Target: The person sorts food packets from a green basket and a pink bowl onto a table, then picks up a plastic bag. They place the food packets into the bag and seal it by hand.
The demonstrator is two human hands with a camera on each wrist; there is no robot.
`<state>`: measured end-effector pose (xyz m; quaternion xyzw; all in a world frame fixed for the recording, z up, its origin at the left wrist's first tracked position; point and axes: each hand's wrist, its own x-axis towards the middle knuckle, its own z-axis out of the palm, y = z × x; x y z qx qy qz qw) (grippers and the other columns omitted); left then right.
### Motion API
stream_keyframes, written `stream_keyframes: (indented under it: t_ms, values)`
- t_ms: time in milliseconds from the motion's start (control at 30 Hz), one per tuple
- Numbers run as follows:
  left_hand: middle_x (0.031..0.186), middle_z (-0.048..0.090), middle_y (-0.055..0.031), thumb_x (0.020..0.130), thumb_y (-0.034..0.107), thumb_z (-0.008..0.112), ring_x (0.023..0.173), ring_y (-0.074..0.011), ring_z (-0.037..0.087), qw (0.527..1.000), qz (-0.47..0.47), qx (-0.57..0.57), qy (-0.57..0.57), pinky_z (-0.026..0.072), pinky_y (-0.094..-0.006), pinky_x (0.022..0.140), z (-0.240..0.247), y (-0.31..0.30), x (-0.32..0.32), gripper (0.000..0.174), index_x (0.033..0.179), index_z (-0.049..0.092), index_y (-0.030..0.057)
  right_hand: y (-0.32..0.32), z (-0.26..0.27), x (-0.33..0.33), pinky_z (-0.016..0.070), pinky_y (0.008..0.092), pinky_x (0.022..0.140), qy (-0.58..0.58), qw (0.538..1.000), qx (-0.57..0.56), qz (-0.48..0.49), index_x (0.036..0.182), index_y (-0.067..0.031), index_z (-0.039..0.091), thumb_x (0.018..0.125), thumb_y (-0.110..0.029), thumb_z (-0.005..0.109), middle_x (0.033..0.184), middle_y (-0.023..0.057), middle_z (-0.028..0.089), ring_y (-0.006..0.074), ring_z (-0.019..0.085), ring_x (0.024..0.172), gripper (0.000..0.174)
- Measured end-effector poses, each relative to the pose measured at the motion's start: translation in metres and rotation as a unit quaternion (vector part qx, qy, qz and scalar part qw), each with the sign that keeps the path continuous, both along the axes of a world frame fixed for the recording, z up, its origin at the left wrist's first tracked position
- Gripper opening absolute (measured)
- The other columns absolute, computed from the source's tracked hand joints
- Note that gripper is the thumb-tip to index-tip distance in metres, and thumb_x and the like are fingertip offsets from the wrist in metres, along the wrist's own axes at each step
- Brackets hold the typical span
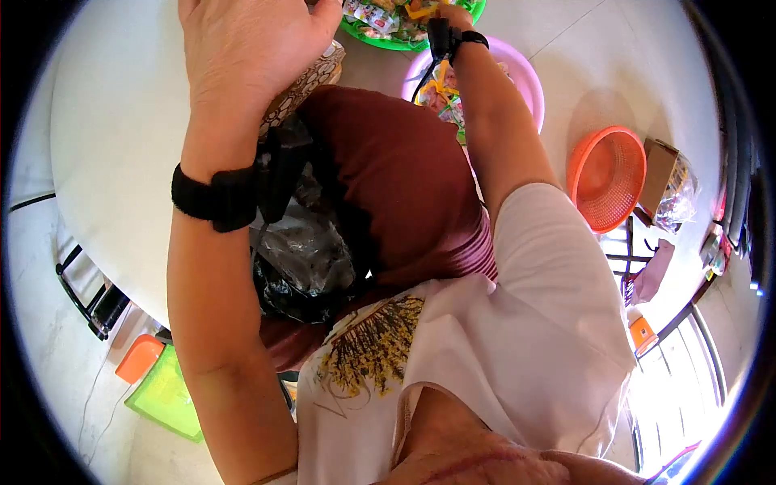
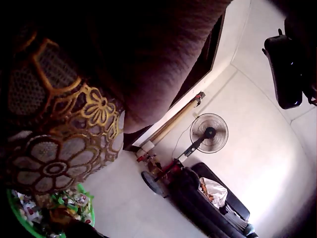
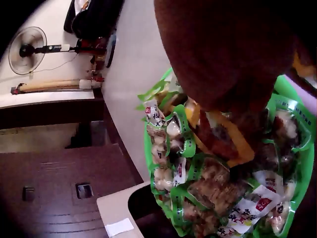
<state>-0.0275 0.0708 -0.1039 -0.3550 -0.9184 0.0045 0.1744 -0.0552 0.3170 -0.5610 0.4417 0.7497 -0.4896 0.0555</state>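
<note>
My right hand (image 1: 454,16) is at the green basket (image 1: 477,14). In the right wrist view its shadowed fingers pinch a yellow-edged snack packet (image 3: 240,144) over other sealed packets (image 3: 218,186) with green edges. White labels with dark lettering show on several of these. My left hand (image 1: 250,48) lies over the white tabletop, next to a brown, flower-patterned cloth item (image 1: 311,85); its thumb shows, while the other fingers pass out of the head view. The same patterned item (image 2: 54,168) fills the lower left of the left wrist view.
A pink basin (image 1: 529,85) with yellow-edged packets stands beside the green basket. An orange basket (image 1: 606,178) and a cardboard box (image 1: 659,174) are at the right. The round white table (image 1: 113,153) lies to the left. A black plastic bag (image 1: 303,250) rests against the lap.
</note>
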Motion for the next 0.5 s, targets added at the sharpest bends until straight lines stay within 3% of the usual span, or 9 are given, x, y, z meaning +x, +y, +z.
stream_keyframes:
  t_ms: [133, 200, 267, 300, 367, 400, 467, 500]
  values:
    - [0.127, 0.042, -0.0192, 0.066, 0.019, 0.065, 0.118, -0.0365, 0.037, 1.000, -0.007, 0.011, 0.000, 0.0297, -0.0461, 0.096, 0.001, -0.001, 0.001, 0.054, 0.116, 0.049, 0.0064, -0.006, 0.026, 0.037, 0.0538, 0.0360, 0.064, 0.187, 0.974, -0.127, 0.000, 0.095, 0.0064, 0.056, 0.075, -0.016, 0.054, 0.090, 0.0184, 0.061, 0.0274, 0.063, 0.079, 0.030]
    - [0.126, 0.043, -0.0190, 0.066, 0.019, 0.065, 0.118, -0.0359, 0.038, 1.000, -0.018, 0.023, 0.008, 0.0300, -0.0460, 0.096, 0.000, -0.002, 0.000, 0.054, 0.116, 0.049, 0.0064, -0.008, 0.057, 0.055, 0.0555, 0.0351, 0.056, 0.219, 0.921, -0.293, -0.133, 0.098, 0.0070, 0.052, 0.078, -0.007, 0.051, 0.085, 0.0148, 0.059, 0.0262, 0.063, 0.076, 0.024]
    - [0.126, 0.043, -0.0182, 0.066, 0.020, 0.064, 0.118, -0.0351, 0.038, 1.000, -0.013, 0.022, 0.004, 0.0303, -0.0458, 0.096, 0.002, -0.001, 0.001, 0.053, 0.115, 0.050, 0.0067, -0.025, 0.151, 0.096, 0.0522, 0.0340, 0.070, 0.116, 0.978, -0.165, -0.062, 0.094, -0.0012, 0.054, 0.082, -0.012, 0.055, 0.085, 0.0118, 0.061, 0.0234, 0.062, 0.080, 0.016]
    - [0.125, 0.044, -0.0178, 0.066, 0.020, 0.064, 0.118, -0.0348, 0.038, 1.000, -0.010, 0.022, 0.002, 0.0304, -0.0457, 0.095, 0.003, -0.001, 0.002, 0.053, 0.115, 0.050, 0.0068, -0.018, 0.141, 0.117, 0.0522, 0.0323, 0.069, 0.153, 0.983, -0.086, 0.055, 0.094, 0.0006, 0.054, 0.083, -0.012, 0.053, 0.086, 0.0108, 0.060, 0.0218, 0.061, 0.078, 0.016]
    - [0.125, 0.044, -0.0171, 0.066, 0.020, 0.064, 0.118, -0.0344, 0.038, 0.999, -0.018, 0.041, -0.008, 0.0303, -0.0462, 0.095, 0.006, -0.001, 0.005, 0.053, 0.115, 0.050, 0.0075, -0.010, 0.120, 0.161, 0.0512, 0.0290, 0.066, 0.205, 0.967, -0.148, 0.041, 0.093, 0.0023, 0.054, 0.084, -0.012, 0.052, 0.085, 0.0089, 0.059, 0.0187, 0.059, 0.074, 0.017]
    - [0.125, 0.044, -0.0168, 0.066, 0.020, 0.064, 0.118, -0.0341, 0.038, 0.998, -0.023, 0.050, -0.013, 0.0303, -0.0464, 0.095, 0.007, 0.000, 0.005, 0.052, 0.115, 0.050, 0.0078, -0.013, 0.118, 0.179, 0.0503, 0.0273, 0.063, 0.218, 0.929, -0.286, -0.089, 0.092, 0.0022, 0.054, 0.084, -0.012, 0.052, 0.084, 0.0079, 0.059, 0.0173, 0.058, 0.071, 0.016]
    - [0.125, 0.044, -0.0168, 0.067, 0.021, 0.064, 0.118, -0.0342, 0.038, 0.999, -0.010, 0.039, -0.009, 0.0301, -0.0471, 0.095, 0.007, 0.001, 0.006, 0.052, 0.115, 0.050, 0.0083, -0.006, 0.116, 0.221, 0.0511, 0.0276, 0.064, 0.222, 0.935, -0.261, -0.087, 0.092, 0.0023, 0.055, 0.080, -0.019, 0.058, 0.079, 0.0101, 0.060, 0.0159, 0.058, 0.072, 0.025]
    - [0.125, 0.044, -0.0168, 0.067, 0.021, 0.064, 0.118, -0.0342, 0.038, 0.999, -0.004, 0.033, -0.006, 0.0299, -0.0474, 0.096, 0.007, 0.002, 0.006, 0.052, 0.116, 0.050, 0.0086, 0.005, 0.103, 0.240, 0.0505, 0.0300, 0.065, 0.141, 0.979, -0.142, -0.040, 0.093, 0.0014, 0.056, 0.080, -0.021, 0.059, 0.080, 0.0108, 0.060, 0.0182, 0.060, 0.073, 0.027]
